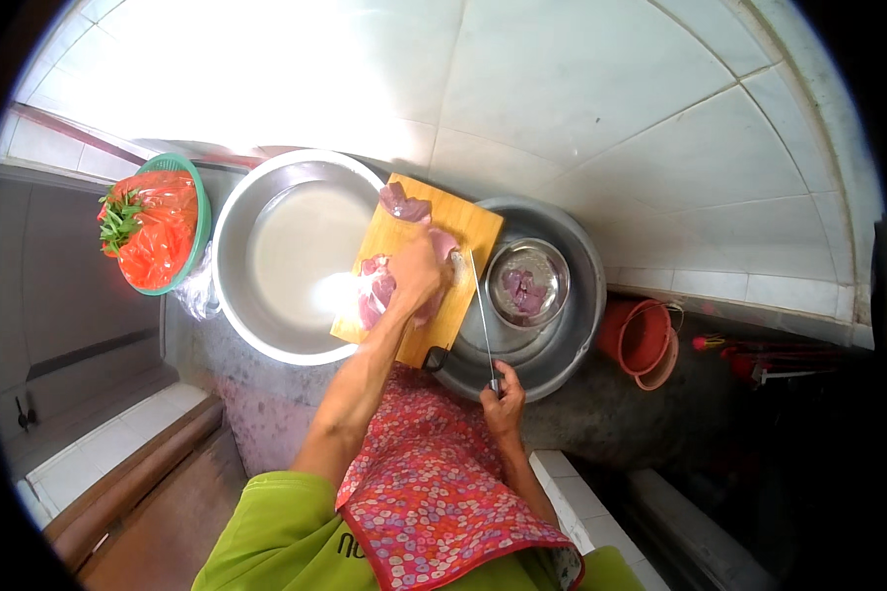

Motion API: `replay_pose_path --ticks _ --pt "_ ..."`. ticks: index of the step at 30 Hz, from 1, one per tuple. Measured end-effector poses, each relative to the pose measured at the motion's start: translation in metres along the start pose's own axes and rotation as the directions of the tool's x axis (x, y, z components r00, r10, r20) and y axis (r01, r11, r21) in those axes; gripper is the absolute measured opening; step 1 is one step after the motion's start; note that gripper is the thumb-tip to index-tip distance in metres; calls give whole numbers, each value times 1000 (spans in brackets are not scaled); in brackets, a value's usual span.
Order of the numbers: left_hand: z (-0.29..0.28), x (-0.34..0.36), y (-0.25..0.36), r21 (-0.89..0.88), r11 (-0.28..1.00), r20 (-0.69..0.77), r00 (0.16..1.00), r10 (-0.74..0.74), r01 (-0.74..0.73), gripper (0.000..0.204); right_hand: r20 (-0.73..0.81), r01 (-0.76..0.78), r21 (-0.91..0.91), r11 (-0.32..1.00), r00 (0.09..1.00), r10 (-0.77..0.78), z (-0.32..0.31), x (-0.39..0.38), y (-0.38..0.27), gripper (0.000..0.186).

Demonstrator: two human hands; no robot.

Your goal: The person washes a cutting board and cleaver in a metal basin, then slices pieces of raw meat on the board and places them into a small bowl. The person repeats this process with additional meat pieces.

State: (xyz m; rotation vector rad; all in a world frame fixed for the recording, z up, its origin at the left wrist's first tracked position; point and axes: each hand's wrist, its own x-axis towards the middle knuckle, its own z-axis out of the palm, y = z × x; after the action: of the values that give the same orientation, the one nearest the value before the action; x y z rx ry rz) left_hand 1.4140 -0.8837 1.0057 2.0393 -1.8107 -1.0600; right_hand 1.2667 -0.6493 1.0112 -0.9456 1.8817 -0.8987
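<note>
My left hand [418,273] is closed over raw meat [374,295] on a wooden cutting board [467,212], pressing it down. Its fingertips are partly hidden. My right hand [504,404] grips the dark handle of a knife [483,313], whose long thin blade points away from me along the board's right side. A dark red piece of meat [404,203] lies at the board's far end. To the right, cut pieces of meat [525,292] sit in a round metal bowl [563,271], inside a grey basin [589,251]. The board spans the gap between two basins.
Left of the board stands a large metal basin [229,236] with cloudy liquid [301,231]. A green basket [203,212] at far left holds a red plastic bag [172,231] and green leaves [119,219]. Red buckets [636,338] stand at right. A tiled wall [581,118] rises behind.
</note>
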Motion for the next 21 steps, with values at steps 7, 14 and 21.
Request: replay_pose_path --ticks 7,14,21 --pt "-5 -27 5 -51 972 -327 924 200 -229 53 56 -17 74 997 998 13 -5 8 10 40" --pt "12 -82 -56 18 946 -495 825 -272 323 57 175 -85 34 996 981 77 -24 1 6 39" --pt "74 -50 -157 -34 997 -510 859 40 -66 55 354 118 -200 973 934 -40 -27 0 -18 35"
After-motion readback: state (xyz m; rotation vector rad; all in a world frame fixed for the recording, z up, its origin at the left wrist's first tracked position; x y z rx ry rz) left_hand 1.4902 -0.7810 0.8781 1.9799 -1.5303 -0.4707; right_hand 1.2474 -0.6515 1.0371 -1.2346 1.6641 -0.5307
